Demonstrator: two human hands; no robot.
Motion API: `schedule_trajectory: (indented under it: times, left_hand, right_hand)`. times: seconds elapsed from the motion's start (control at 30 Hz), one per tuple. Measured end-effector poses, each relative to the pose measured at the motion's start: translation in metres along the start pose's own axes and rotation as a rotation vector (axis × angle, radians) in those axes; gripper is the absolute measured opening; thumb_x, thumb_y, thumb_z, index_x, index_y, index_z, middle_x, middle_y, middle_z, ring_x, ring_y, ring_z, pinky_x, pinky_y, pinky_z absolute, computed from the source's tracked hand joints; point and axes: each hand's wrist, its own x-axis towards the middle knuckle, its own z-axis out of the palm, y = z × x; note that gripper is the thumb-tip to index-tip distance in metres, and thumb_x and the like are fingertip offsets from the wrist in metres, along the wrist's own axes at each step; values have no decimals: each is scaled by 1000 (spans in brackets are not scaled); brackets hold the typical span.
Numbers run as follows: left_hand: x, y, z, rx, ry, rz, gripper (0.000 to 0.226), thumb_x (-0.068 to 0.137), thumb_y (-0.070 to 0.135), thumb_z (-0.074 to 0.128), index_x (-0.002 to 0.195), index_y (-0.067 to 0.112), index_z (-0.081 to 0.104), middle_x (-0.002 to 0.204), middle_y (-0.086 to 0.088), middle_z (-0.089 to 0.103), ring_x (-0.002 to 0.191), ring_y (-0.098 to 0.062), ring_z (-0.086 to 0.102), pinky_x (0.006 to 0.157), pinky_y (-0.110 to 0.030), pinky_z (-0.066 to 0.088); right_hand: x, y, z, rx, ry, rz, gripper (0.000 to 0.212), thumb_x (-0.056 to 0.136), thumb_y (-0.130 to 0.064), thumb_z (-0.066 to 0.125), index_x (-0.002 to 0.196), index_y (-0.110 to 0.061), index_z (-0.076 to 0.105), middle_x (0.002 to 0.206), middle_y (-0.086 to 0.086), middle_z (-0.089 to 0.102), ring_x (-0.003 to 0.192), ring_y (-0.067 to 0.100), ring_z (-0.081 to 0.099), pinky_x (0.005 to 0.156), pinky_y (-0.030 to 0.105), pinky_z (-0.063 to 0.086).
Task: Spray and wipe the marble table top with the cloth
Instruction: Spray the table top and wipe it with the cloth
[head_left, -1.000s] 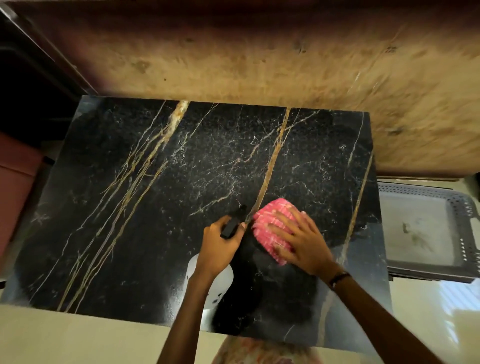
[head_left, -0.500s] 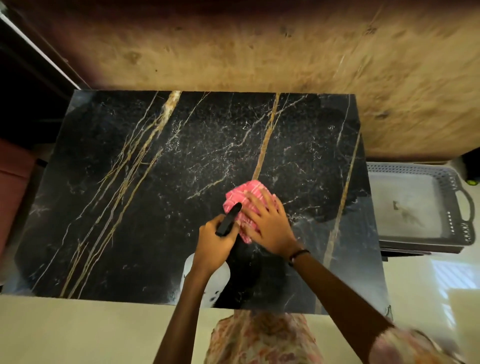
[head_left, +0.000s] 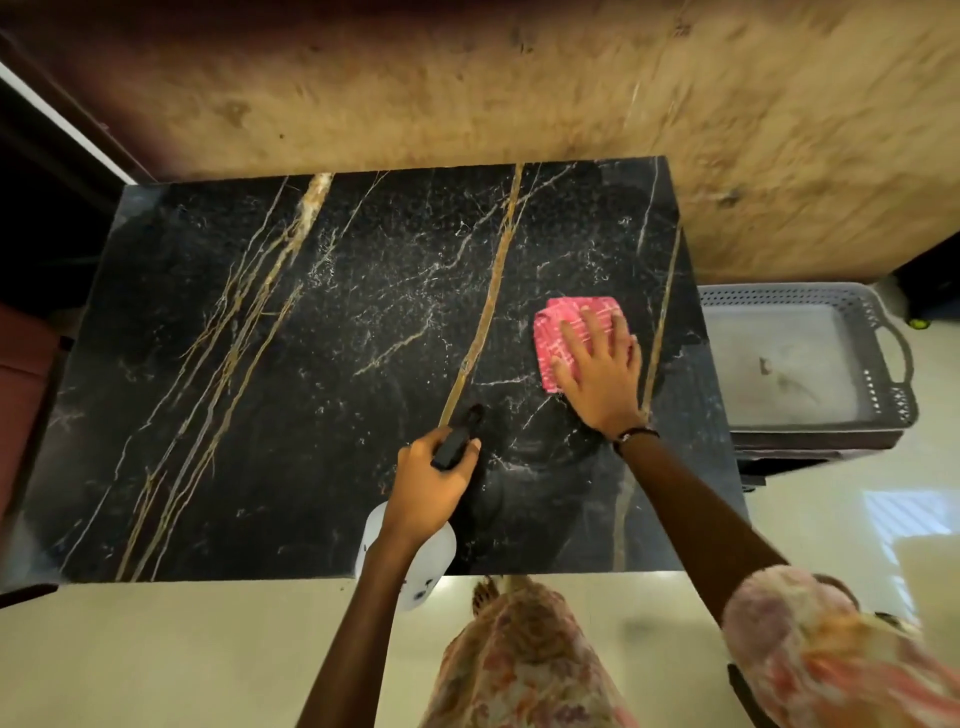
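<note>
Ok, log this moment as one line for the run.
phase: wiping | right hand: flat on pink cloth, right side of marble top | left hand: grips spray bottle at near edge

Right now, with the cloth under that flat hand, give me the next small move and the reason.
Probably sweep the pink cloth leftward across the marble top: the right hand presses it flat near the right edge, and the wide left side lies uncovered.

We note our left hand (head_left: 426, 486) with fingers curled in a grip, forearm reaching forward. Our right hand (head_left: 602, 371) lies flat, palm down, fingers straight and spread, arm extended, dark band at wrist.
</note>
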Motion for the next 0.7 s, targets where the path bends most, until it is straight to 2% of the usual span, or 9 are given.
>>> schedule_trajectory:
  times: [0.1,0.17,0.3,0.43,0.53,0.6,0.7]
  left_hand:
    - [-5,1,8,10,-12,8,8,88,24,63,89,16,66,81,-19,69,63,-21,61,54,-29,48]
    - [-7,1,13,5,-22,14,6,88,23,63,88,17,65,82,-19,69,63,-22,60,54,-28,47]
    - [-13,-2,22,4,-48,33,17,88,25,63,87,8,66,79,-24,67,63,-29,59,57,-35,46]
    - [-16,-2,31,21,-25,45,17,87,28,64,85,11,65,78,-19,67,66,-29,60,62,-39,48]
    - [-16,-3,37,23,0,28,16,86,29,65,85,13,65,77,-18,67,71,-34,63,67,-45,52]
    - [-15,-2,42,14,8,15,17,86,31,65,85,14,66,76,-20,67,74,-37,63,72,-51,53]
    - [-12,4,50,10,22,-1,19,86,29,65,86,11,67,77,-23,67,77,-39,64,74,-49,53]
  right_hand:
    - [-47,9,11,-41,11,-221,60,93,-53,29,147,-29,29,156,7,26,145,37,11,114,60,18]
    - [-84,32,15,-55,5,-270,59,94,-57,27,146,-29,31,155,8,30,145,34,11,115,55,17]
    - [-121,88,2,-24,34,-135,64,93,-65,15,148,-32,18,157,6,20,145,35,11,115,55,15]
    - [-74,111,-11,30,61,93,63,90,-58,27,146,-29,30,155,11,28,141,44,20,109,61,23]
    - [-16,99,-18,75,62,225,69,86,-59,25,146,-27,35,154,14,30,139,49,21,108,64,22]
    - [8,90,-18,51,32,215,72,85,-60,21,147,-27,32,156,13,25,140,49,15,109,63,16]
    - [-3,88,-13,-28,35,8,66,89,-55,25,148,-26,29,155,15,25,140,48,16,108,64,21]
